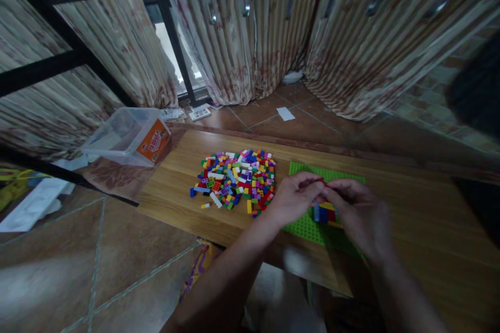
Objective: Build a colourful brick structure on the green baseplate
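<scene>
Head view, the only one; places go by the green plate (303, 230). Left hand (297, 196) comes in over the plate's left part, right hand (361, 214) over its right part; fingertips of both meet above the plate, pinched narrow on a small red brick (322, 181). Brick is mostly covered by fingers; the bit showing seems to run left to right, from one hand toward the other, but can't tell its true long axis or which way the studs point. Build (323, 213) of blue, red and yellow bricks is on the plate, below the fingertips and on the wearer's side of them; right hand is nearer and hides part of it. Its visible part runs left to right across the plate, right end slanting a little toward the wearer; full length hidden. Brick pile (234, 179) lies left of the plate, apart from it, on the same table (422, 218). Clear box (111, 153) with orange label is farther left of the plate, past the pile, off the table.
</scene>
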`<state>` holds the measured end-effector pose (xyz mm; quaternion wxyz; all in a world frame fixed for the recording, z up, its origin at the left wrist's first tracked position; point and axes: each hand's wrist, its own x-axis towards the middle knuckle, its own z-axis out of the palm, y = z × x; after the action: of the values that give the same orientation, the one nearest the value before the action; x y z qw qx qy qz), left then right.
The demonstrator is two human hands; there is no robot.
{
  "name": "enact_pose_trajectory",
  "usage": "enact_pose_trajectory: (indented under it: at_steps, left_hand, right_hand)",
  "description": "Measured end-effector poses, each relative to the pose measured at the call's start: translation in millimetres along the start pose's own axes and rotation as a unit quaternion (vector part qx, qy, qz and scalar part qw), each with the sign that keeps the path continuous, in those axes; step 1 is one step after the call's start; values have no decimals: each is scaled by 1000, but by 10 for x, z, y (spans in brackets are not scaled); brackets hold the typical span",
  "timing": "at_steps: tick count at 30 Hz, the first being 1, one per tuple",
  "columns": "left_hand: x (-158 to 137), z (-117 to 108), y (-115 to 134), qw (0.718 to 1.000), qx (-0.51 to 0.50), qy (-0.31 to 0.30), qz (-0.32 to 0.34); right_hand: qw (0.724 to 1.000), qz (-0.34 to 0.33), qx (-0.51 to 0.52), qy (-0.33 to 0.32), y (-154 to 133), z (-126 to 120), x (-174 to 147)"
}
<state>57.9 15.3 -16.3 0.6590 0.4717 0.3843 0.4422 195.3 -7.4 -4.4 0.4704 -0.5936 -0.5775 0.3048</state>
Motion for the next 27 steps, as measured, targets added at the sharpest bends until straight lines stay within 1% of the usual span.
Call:
enact_pose_trajectory:
  at_steps: [2, 4, 6, 7, 8, 9, 11, 12, 14, 16, 18, 20, 23, 27]
  left_hand:
    - [0, -51, 45, 1000, -22, 16, -2]
    - [4, -158, 126, 999, -16, 36, 12]
    - [4, -323, 244, 995, 1, 87, 44]
    - [-2, -424, 312, 989, 9, 131, 64]
    - [-13, -533, 381, 980, 23, 181, 82]
    - [-30, -643, 447, 964, 39, 241, 106]
    - [-77, -850, 552, 943, 46, 306, 123]
    - [-104, -936, 589, 937, 40, 324, 127]
    - [-155, -1061, 627, 929, 35, 345, 127]
    - [-189, -1124, 632, 927, 36, 351, 126]
    - [-203, -1142, 620, 929, 38, 346, 128]
    - [-199, -1137, 608, 931, 37, 338, 133]
    - [-181, -1115, 602, 933, 35, 331, 137]
    - [-170, -1078, 614, 935, 33, 329, 127]
  right_hand:
    - [1000, -12, -7, 1, -39, 59, -11]
    - [999, -27, -19, 11, -73, 121, -30]
    - [998, -48, -28, 20, -111, 211, -70]
    - [997, -65, -33, 13, -135, 273, -103]
    - [996, -84, -40, -3, -160, 346, -144]
    - [992, -109, -52, -34, -186, 430, -192]
    - [979, -146, -91, -113, -234, 620, -300]
    - [970, -165, -121, -134, -253, 718, -354]
    - [947, -198, -196, -158, -283, 899, -448]
    - [925, -218, -271, -152, -306, 1044, -515]
    - [904, -217, -341, -138, -328, 1147, -557]
    - [889, -210, -387, -128, -345, 1214, -584]
    - [883, -203, -406, -116, -352, 1267, -605]
    - [892, -194, -395, -101, -334, 1263, -587]
